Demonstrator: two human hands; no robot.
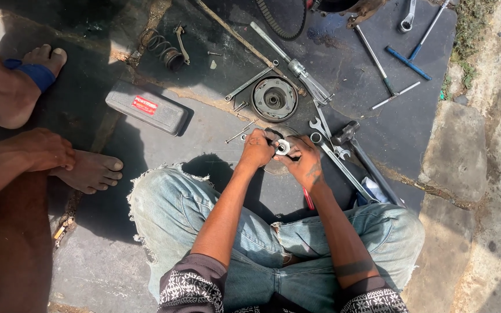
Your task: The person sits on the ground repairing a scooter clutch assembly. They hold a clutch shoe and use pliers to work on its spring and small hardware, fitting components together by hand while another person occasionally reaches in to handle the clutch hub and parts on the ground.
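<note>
Both forearms are stretched forward over the crossed, jeans-clad legs and brought together above the dark mat [215,130]. The left hand [257,149] is curled shut around the edge of a small round metal part [283,146], knuckles up, while the right hand [304,161] is bent at the wrist and closed on the part's other side — the piece is held just above a flat disc [275,167]. A round clutch drum [274,99] and wrenches [327,136] are seen nearby.
</note>
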